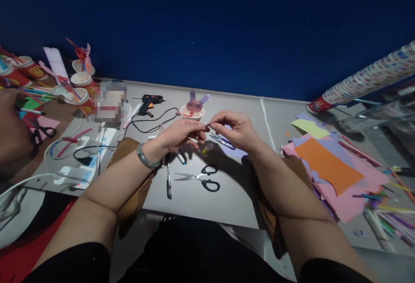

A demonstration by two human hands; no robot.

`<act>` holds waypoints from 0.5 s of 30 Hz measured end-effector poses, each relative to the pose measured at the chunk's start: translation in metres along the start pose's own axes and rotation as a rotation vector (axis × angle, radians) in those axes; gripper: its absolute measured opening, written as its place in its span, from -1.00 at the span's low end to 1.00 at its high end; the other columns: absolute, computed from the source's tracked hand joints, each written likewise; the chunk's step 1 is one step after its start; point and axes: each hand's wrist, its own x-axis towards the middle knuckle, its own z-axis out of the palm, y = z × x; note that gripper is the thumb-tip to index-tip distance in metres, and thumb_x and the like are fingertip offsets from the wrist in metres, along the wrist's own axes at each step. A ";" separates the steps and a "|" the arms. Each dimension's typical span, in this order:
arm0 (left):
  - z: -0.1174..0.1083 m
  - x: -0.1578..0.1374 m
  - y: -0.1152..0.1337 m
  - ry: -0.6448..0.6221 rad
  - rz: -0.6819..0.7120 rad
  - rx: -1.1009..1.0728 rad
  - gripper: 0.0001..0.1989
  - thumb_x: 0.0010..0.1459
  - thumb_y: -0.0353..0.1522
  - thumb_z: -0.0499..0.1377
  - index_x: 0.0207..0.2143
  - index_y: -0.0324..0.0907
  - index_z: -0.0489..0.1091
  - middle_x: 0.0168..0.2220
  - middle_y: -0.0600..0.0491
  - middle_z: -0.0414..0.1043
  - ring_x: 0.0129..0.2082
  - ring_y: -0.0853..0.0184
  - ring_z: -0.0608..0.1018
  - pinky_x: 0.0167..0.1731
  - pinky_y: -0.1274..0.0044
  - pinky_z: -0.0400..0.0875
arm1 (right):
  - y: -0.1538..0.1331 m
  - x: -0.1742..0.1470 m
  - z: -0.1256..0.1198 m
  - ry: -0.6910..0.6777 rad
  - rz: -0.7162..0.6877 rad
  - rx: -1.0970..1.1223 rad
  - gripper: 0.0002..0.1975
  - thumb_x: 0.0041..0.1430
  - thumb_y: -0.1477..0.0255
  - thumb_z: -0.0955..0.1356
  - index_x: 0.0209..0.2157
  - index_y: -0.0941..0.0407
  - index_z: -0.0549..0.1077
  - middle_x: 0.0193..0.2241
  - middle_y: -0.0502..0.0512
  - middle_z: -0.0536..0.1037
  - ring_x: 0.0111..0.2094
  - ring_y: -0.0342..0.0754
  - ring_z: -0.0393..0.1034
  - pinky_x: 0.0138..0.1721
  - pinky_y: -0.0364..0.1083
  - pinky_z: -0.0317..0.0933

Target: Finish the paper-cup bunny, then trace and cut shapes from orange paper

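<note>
My left hand (pixel 180 135), with a bangle on its wrist, and my right hand (pixel 234 128) meet over the table, fingertips pinched together. Between them is a small reddish piece, too tiny to name. Just behind stands a paper cup (pixel 192 115) bearing a pink paper face (pixel 194 106) with two purple ears. Beneath my right hand lie small scissors (pixel 223 141) on a purple paper sheet (pixel 238 152). Black-handled scissors (pixel 202 178) rest in front of my hands, with a pen (pixel 169 177) to their left. A small yellowish round item (pixel 207 148) sits below my fingers.
A black glue gun (pixel 150 103) with its cord lies back left, near a power strip (pixel 94 155). Decorated paper cups (pixel 82 79) and another person's arm (pixel 14 131) are at far left. On the right are coloured papers (pixel 327 162), loose sticks and a long cup stack (pixel 366 75).
</note>
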 end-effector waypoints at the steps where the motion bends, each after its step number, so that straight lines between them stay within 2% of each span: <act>1: 0.001 0.000 0.000 0.023 0.019 0.031 -0.82 0.30 -0.33 0.28 -0.30 -0.29 0.54 -0.42 0.01 0.53 -0.46 0.44 0.58 -0.56 0.64 0.46 | 0.003 0.002 0.000 0.017 0.071 0.057 -0.69 0.19 0.13 0.50 -0.37 0.10 0.58 -0.43 0.08 0.59 -0.45 -0.10 0.38 -0.36 -0.07 0.28; 4: 0.005 -0.001 0.000 0.103 0.093 0.127 -0.86 0.32 -0.40 0.23 -0.30 -0.29 0.53 -0.45 0.04 0.51 -0.48 0.46 0.57 -0.56 0.66 0.45 | 0.011 0.006 -0.002 0.025 0.251 0.173 -0.60 0.07 0.08 0.56 -0.38 0.14 0.58 -0.52 0.03 0.54 -0.51 -0.15 0.31 -0.43 -0.10 0.22; 6: 0.006 -0.001 0.000 0.145 0.141 0.179 -0.91 0.28 -0.44 0.25 -0.31 -0.28 0.50 -0.47 0.07 0.50 -0.50 0.46 0.56 -0.58 0.66 0.44 | 0.015 0.008 -0.003 0.018 0.303 0.206 -0.58 0.02 0.07 0.58 -0.39 0.16 0.58 -0.55 0.00 0.51 -0.52 -0.17 0.29 -0.44 -0.12 0.19; 8: 0.007 -0.001 -0.001 0.168 0.178 0.219 -0.95 0.22 -0.47 0.29 -0.32 -0.27 0.48 -0.49 0.09 0.49 -0.53 0.46 0.54 -0.60 0.65 0.42 | 0.015 0.009 -0.002 0.017 0.322 0.229 -0.58 0.00 0.07 0.59 -0.41 0.15 0.57 -0.57 -0.01 0.50 -0.53 -0.18 0.28 -0.45 -0.12 0.18; 15: 0.004 0.001 -0.005 0.201 0.309 0.309 -0.81 0.09 -0.36 0.40 -0.35 -0.22 0.43 -0.55 0.14 0.45 -0.58 0.46 0.50 -0.62 0.64 0.38 | 0.007 0.005 0.003 -0.063 0.350 0.199 -0.63 0.05 0.11 0.55 -0.41 0.13 0.55 -0.61 -0.06 0.44 -0.55 -0.19 0.23 -0.49 -0.14 0.08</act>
